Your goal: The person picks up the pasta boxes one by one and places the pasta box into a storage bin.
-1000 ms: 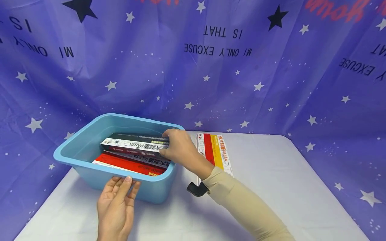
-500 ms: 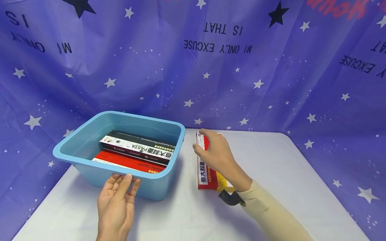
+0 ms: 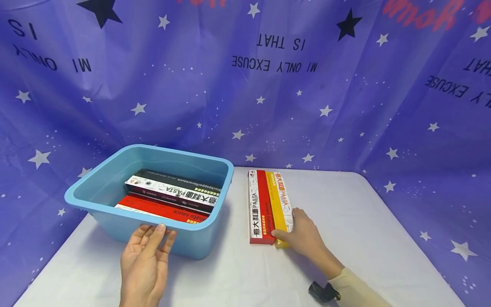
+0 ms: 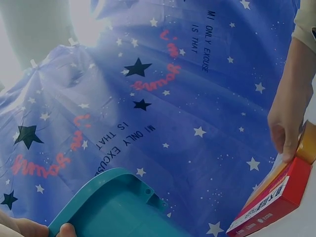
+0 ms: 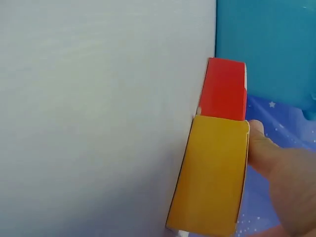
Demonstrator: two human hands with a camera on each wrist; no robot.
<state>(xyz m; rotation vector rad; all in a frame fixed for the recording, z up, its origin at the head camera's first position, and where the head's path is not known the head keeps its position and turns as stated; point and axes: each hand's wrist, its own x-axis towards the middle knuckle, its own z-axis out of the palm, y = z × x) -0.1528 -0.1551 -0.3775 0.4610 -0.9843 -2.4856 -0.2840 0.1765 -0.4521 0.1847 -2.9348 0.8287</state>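
My left hand [image 3: 142, 266] holds the near rim of a blue plastic basin [image 3: 97, 208], thumb on the rim and fingers below it. Inside the basin lie a black-and-white pasta box [image 3: 172, 187] and a red pasta box [image 3: 159, 209] nearer to me. On the table to the right, a red pasta box [image 3: 264, 207] and a yellow pasta box [image 3: 278, 200] lie side by side. My right hand [image 3: 307, 238] grips the near end of the yellow box, its thumb on top and its fingers along the right side. In the right wrist view, the yellow end [image 5: 210, 175] fills the centre.
A white cloth covers the table [image 3: 245, 277]. A purple curtain [image 3: 215, 102] with stars and lettering hangs behind and at both sides. The basin stands left of the two loose boxes, a short gap between them.
My right hand has let go of the black-and-white box in the basin, moved right over the loose boxes, and come down onto the yellow one. My left hand has stayed at the rim.
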